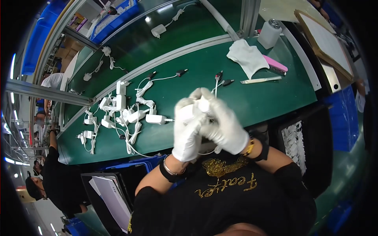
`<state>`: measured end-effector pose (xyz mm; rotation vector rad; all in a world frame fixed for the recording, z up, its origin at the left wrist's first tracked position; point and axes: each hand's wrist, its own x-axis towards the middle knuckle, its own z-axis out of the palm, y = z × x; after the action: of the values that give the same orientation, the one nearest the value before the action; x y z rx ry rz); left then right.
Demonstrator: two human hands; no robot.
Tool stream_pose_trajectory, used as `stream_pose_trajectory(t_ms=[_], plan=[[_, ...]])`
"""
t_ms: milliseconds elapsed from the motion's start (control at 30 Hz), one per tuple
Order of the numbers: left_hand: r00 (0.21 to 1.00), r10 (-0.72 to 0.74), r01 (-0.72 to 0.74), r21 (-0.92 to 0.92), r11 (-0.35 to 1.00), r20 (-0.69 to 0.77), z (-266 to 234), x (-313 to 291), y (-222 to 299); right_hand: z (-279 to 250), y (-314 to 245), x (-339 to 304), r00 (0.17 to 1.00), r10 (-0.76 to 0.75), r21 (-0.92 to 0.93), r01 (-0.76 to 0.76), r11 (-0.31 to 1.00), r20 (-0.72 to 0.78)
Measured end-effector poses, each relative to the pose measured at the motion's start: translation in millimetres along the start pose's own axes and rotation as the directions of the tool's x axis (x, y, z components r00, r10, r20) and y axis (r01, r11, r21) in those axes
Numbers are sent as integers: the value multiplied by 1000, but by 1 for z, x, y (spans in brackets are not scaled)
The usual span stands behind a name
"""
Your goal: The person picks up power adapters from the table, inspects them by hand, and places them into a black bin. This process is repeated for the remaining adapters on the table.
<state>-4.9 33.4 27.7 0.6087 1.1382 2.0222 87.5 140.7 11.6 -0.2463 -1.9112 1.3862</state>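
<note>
Both my hands wear white gloves and meet above the green bench. My left hand [186,131] and my right hand [226,124] are closed around a white power adapter [202,105], mostly hidden by the fingers. A white cable runs out past the far side of my hands to black plugs [219,75] on the bench, and a bit of white cord [217,149] hangs below them. To the left of my hands lies a heap of white power adapters [136,116] with coiled cords, the closest almost beside my left glove.
A white cloth [247,58], a pink-handled tool [275,63], a slim brush-like tool [261,80] and a white bottle [270,34] lie or stand at the far right. Beyond a metal rail, another adapter [158,30] rests on a green surface. A person [53,177] works at the left.
</note>
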Motion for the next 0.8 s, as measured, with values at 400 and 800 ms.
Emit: stream_pose_trajectory(t_ms=[400,800], plan=[[965,160,-194,977,-87,206,-56,336,63,-46,2,46,877,373,949,-247,-195,305],[968,213,-145,989,37,134,-138,389,76,-43,7,41,862,276,872,-308,-380,425]])
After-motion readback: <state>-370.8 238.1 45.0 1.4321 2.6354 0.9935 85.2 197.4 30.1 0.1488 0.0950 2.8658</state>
